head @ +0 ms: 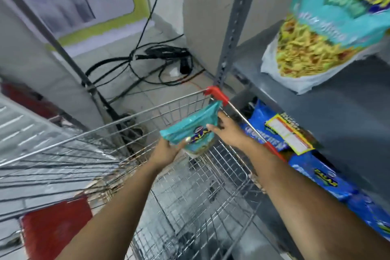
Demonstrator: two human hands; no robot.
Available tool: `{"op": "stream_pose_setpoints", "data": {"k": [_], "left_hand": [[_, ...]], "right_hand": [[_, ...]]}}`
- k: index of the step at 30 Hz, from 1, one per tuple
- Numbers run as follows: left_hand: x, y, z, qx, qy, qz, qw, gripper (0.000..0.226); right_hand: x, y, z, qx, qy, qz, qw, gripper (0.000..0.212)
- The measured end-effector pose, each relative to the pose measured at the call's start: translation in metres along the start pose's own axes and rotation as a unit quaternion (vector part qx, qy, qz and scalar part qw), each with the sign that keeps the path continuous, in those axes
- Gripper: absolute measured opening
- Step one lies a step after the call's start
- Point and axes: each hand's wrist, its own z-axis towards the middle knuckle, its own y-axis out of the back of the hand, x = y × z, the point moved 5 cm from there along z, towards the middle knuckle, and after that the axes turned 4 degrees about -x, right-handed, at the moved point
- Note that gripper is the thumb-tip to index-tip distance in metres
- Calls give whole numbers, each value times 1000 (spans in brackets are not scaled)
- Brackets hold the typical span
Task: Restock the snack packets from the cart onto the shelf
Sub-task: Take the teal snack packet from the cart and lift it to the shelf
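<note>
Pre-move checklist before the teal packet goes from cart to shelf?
1. Left hand on the teal packet: ok, gripping its lower edge.
2. Right hand on packet: ok, at its right side.
3. Packet clear of the cart rim: cannot tell, it is near the red corner.
4. Free space on the grey shelf: ok, bare beside the large snack bag.
5. Lower shelf: not ok, filled with blue packets.
</note>
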Motion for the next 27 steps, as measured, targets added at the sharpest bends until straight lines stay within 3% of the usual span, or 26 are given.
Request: {"op": "stream_pose_setpoints", "data": {"k": [4,8,12,15,19,22,27], "left_hand": [[-2,1,12,-28,10,-24,999,29],[-27,26,8,-69,-17,36,997,40],[-79,56,-13,-119,-75,89,986,43],[-122,75,-37,-138,-123,86,979,53],[-178,85,-67,-133,-165,80,974,60],[-225,71,-87,-106,-218,99,965,74],[-310,5,-112,-24,-323,122,938,78]], "right_hand": [[-13,-8,5,-19,-12,37,999,25],[17,-4,-17,-62,18,80,995,8],[62,17,-52,-103,66,88,989,31],[103,39,-83,-149,101,77,981,25],[137,77,-125,-190,125,81,970,41],[144,117,-164,-247,133,104,954,38],[123,199,-231,-375,150,164,900,36]]}}
